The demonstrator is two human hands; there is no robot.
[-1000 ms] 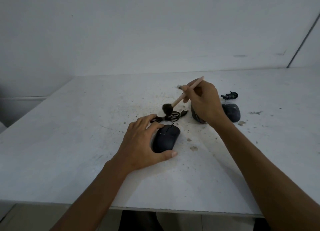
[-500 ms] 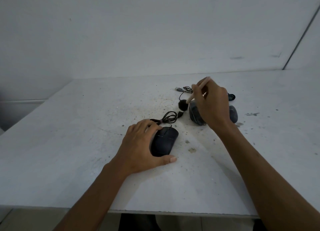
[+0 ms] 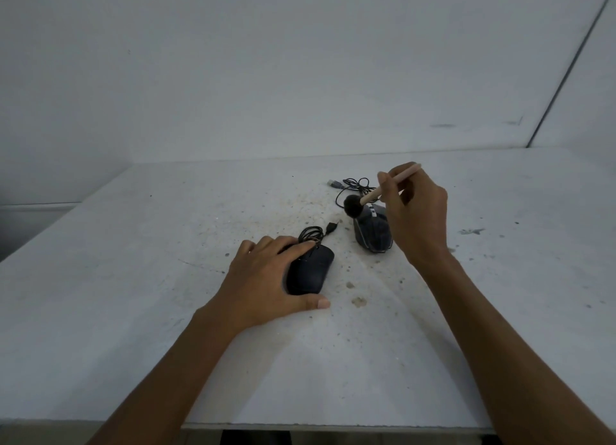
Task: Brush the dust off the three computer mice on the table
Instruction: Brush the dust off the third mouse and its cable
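Observation:
A plain black mouse (image 3: 311, 272) lies on the white table (image 3: 150, 294), and my left hand (image 3: 263, 277) cups it, fingers over its left side and thumb along its near end. Its coiled cable (image 3: 311, 233) lies just beyond. To the right sits a dark grey patterned mouse (image 3: 372, 236). My right hand (image 3: 418, 217) pinches a wooden-handled brush (image 3: 395, 181) like a pen; the dark bristle head (image 3: 352, 206) touches this mouse's far left end. No third mouse shows; my right hand covers the spot behind it.
A loose black cable with a USB plug (image 3: 335, 183) lies beyond the grey mouse. Brown dust and specks (image 3: 358, 301) are scattered over the table's middle. A wall rises behind the table, and the table's front edge (image 3: 333, 426) runs below my forearms.
My right hand has carried the brush from above the black mouse's cable to the far end of the grey mouse. A third mouse seen earlier is now hidden by that hand. My left hand stayed.

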